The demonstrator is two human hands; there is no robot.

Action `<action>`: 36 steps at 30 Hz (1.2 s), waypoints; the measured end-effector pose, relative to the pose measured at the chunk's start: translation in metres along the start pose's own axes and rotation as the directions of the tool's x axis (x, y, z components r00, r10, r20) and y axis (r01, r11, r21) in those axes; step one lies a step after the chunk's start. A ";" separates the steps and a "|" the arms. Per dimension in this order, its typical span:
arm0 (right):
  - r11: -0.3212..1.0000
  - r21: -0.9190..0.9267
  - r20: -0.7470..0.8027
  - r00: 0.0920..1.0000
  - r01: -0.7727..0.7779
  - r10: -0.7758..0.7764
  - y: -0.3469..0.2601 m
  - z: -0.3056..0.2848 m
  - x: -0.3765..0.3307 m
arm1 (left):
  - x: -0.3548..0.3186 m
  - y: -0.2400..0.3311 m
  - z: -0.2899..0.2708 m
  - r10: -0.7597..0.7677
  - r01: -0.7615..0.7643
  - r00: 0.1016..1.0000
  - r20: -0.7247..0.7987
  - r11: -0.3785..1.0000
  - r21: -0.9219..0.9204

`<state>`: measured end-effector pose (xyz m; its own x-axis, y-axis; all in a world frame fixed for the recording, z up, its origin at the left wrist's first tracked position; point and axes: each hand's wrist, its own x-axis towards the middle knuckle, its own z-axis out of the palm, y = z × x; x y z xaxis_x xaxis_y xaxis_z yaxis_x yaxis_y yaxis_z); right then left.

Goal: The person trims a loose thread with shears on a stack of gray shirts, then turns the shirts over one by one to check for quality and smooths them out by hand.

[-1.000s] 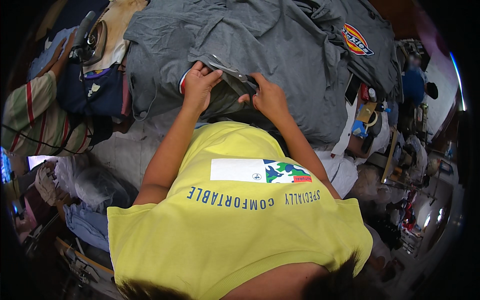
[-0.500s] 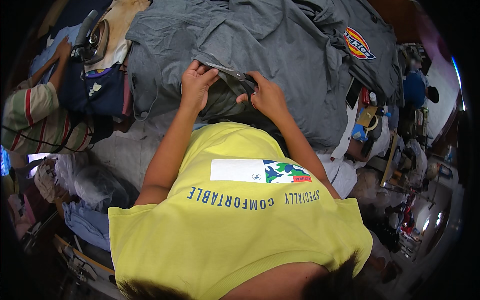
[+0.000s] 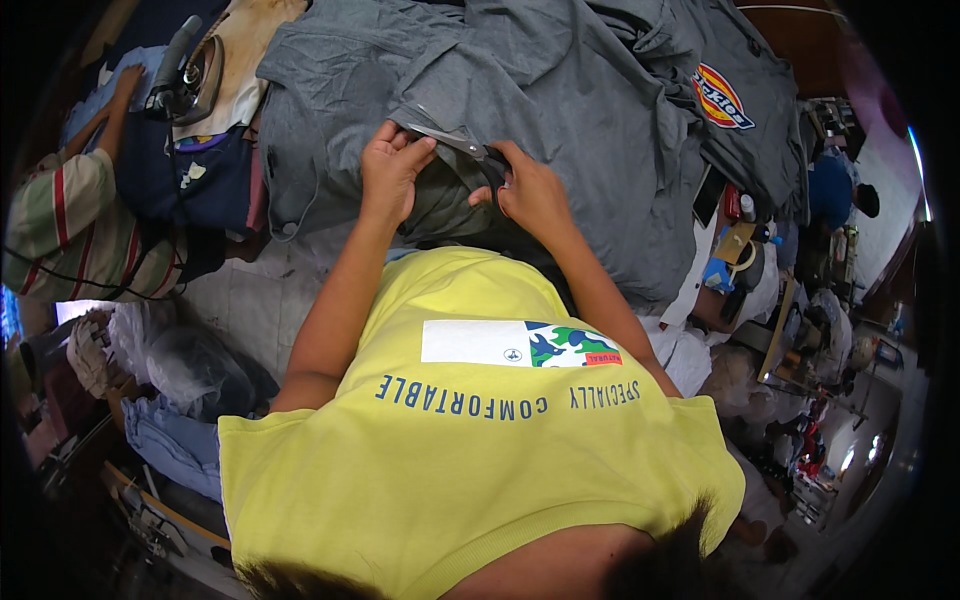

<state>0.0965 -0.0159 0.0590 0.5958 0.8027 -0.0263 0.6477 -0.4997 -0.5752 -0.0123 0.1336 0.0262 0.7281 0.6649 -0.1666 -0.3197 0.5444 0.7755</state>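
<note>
Grey garments (image 3: 590, 150) lie heaped in folds in front of me, one with a red, yellow and blue printed emblem (image 3: 722, 97). At their near edge my left hand (image 3: 388, 178) is closed, pinching a bit of the grey cloth between thumb and fingers. My right hand (image 3: 535, 192) grips a pair of scissors (image 3: 462, 142) by their dark handles. The metal blades point left, lying over the cloth just above my left fingertips. Exactly what lies between the blades is too small to make out.
At the far left an iron (image 3: 207, 78) stands on a pale cloth, beside another person in a striped shirt (image 3: 70, 215). To the right are a dark flat slab (image 3: 709, 196) and a tape roll (image 3: 743, 256). Plastic bags (image 3: 190, 350) sit at lower left.
The scissors have shifted slightly, and their blades look a little further apart. My left hand keeps its pinch almost in place. The other person's arm at the left has moved a little.
</note>
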 end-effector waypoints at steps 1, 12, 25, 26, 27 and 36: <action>1.000 -0.008 -0.011 1.000 0.022 -0.022 0.000 0.001 0.002 | -0.001 0.001 0.001 0.001 -0.001 1.000 -0.002 1.000 0.002; 0.997 -0.014 -0.063 0.995 0.074 -0.075 0.012 0.016 0.001 | -0.004 0.004 0.004 -0.012 0.013 1.000 -0.016 1.000 0.025; 0.990 0.131 -0.216 0.974 -0.044 0.072 0.043 -0.006 -0.027 | 0.012 0.005 -0.012 0.008 -0.009 0.999 0.036 1.000 0.023; 0.958 0.278 -0.234 0.963 -0.069 0.137 0.062 -0.009 -0.038 | 0.015 0.007 -0.016 -0.008 0.007 1.000 0.026 1.000 0.030; 0.904 0.419 -0.250 0.945 -0.091 0.210 0.085 -0.013 -0.053 | 0.019 0.010 -0.021 -0.031 0.030 0.999 0.024 0.999 0.038; 0.541 0.778 -0.353 0.490 -0.319 0.797 0.190 0.005 -0.220 | 0.045 0.005 -0.055 0.239 -0.288 0.956 0.167 0.677 0.677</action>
<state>0.0864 -0.2859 -0.0484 0.9759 -0.1198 -0.1824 -0.2091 -0.2733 -0.9389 -0.0139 0.1945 -0.0110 0.7210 0.6810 0.1279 -0.0150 -0.1691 0.9855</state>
